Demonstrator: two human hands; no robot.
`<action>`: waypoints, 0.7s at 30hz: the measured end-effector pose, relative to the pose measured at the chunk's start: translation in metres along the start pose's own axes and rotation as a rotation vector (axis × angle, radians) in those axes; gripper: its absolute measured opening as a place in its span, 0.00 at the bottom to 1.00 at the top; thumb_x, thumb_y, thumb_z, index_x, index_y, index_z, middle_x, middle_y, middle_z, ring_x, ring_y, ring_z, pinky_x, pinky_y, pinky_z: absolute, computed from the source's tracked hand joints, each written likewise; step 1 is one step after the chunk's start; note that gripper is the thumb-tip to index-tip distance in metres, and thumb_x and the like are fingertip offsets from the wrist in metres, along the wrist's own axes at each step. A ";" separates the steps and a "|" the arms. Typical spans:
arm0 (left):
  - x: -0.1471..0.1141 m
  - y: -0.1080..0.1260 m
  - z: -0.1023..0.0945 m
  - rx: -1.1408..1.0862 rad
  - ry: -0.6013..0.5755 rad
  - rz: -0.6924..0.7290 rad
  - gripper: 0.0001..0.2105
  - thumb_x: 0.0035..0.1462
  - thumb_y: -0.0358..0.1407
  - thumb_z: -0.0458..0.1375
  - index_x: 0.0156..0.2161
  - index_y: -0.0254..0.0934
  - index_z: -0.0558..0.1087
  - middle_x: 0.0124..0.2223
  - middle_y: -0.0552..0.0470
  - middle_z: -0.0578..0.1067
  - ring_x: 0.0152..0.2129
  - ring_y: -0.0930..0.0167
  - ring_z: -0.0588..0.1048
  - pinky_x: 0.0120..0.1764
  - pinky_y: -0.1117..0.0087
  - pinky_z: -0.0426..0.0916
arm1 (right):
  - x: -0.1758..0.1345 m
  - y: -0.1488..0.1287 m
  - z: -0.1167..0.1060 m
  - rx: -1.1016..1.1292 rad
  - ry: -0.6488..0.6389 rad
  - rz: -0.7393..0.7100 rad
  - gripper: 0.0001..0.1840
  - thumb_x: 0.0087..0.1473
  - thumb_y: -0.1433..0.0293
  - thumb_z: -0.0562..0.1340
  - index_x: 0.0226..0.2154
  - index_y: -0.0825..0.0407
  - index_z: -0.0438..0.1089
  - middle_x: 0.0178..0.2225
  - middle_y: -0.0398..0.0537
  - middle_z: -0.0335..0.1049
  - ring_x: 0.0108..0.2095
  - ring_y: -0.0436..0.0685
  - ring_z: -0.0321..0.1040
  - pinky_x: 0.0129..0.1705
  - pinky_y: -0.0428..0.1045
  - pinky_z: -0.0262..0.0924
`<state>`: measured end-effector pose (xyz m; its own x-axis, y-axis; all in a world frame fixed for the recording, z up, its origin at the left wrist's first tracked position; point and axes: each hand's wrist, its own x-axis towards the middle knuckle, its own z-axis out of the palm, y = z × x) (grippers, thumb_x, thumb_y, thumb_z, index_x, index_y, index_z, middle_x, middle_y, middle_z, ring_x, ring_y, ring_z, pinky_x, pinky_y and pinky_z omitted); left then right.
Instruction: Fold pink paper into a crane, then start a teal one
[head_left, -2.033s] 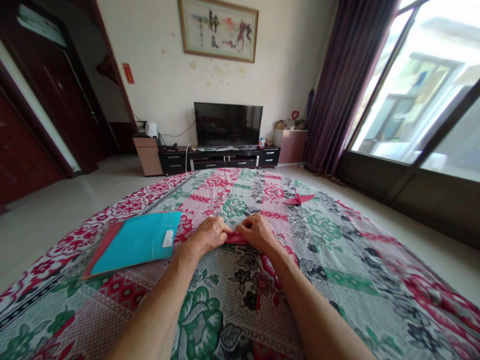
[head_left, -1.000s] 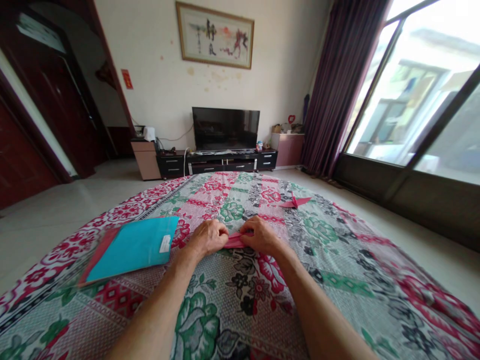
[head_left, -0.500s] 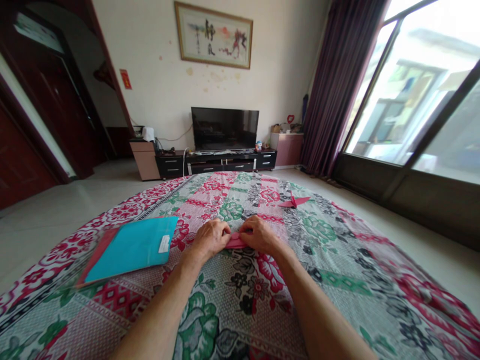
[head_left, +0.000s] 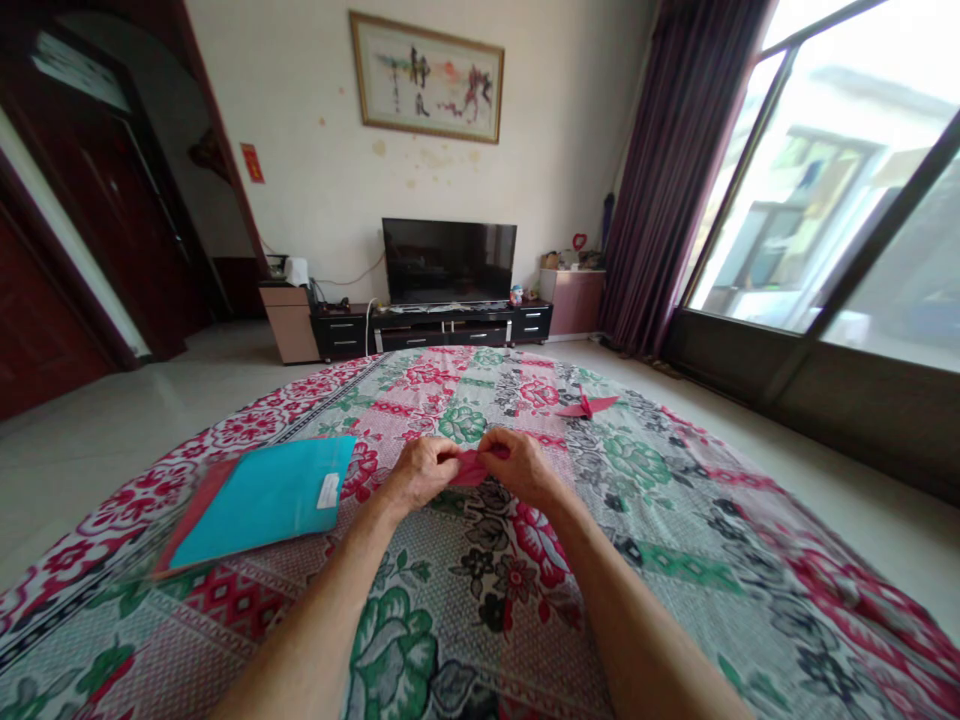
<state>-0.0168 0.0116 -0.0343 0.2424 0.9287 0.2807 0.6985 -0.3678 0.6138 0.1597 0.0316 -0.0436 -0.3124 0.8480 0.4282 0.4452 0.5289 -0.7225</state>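
Note:
A folded piece of pinkish-red paper (head_left: 470,468) lies between my two hands over the middle of the table. My left hand (head_left: 427,470) pinches its left end between thumb and fingers. On the other end, my right hand (head_left: 517,462) has its fingertips closed, covering part of the paper. Further back on the right sits a red folded paper crane (head_left: 588,406) with its wings spread, apart from both hands. To the left lies a clear packet of coloured paper (head_left: 270,500), blue on top with red showing at its edge and a white label.
A flowered cloth (head_left: 667,560) covers the round table. Past its far edge stand a low black TV cabinet (head_left: 420,335) and a television (head_left: 450,262). A dark curtain (head_left: 660,180) and large window are on the right.
The folded paper is turned a little and appears slightly raised between my fingers. My hands stay almost in the same place. The crane and the packet have not moved.

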 end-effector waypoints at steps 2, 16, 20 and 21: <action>0.001 0.003 -0.001 -0.013 0.053 0.009 0.10 0.50 0.31 0.53 0.32 0.37 0.77 0.29 0.55 0.78 0.26 0.74 0.73 0.30 0.76 0.64 | 0.001 0.000 -0.002 0.069 0.055 0.018 0.11 0.43 0.72 0.55 0.30 0.54 0.70 0.28 0.44 0.71 0.29 0.50 0.65 0.32 0.44 0.58; 0.002 0.005 0.010 0.271 0.388 0.054 0.10 0.55 0.32 0.51 0.37 0.36 0.74 0.33 0.48 0.73 0.31 0.70 0.72 0.36 0.71 0.65 | 0.004 -0.016 0.033 0.488 0.149 0.232 0.18 0.47 0.62 0.57 0.39 0.53 0.68 0.38 0.48 0.71 0.34 0.53 0.68 0.33 0.45 0.62; 0.001 0.010 0.015 0.184 0.280 0.197 0.10 0.51 0.30 0.54 0.39 0.35 0.74 0.34 0.48 0.72 0.32 0.70 0.71 0.37 0.72 0.66 | 0.005 -0.016 0.031 0.616 0.139 0.189 0.14 0.46 0.64 0.58 0.36 0.53 0.69 0.33 0.45 0.71 0.32 0.51 0.67 0.33 0.44 0.61; 0.001 0.010 0.016 0.147 0.268 0.225 0.10 0.50 0.30 0.55 0.39 0.35 0.74 0.35 0.48 0.72 0.33 0.70 0.71 0.37 0.72 0.66 | 0.005 -0.015 0.030 0.628 0.133 0.178 0.14 0.45 0.66 0.58 0.35 0.54 0.69 0.31 0.43 0.71 0.31 0.50 0.66 0.33 0.43 0.60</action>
<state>0.0011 0.0096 -0.0391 0.2295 0.7733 0.5911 0.7419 -0.5321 0.4080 0.1262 0.0273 -0.0470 -0.1551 0.9387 0.3077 -0.1059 0.2939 -0.9499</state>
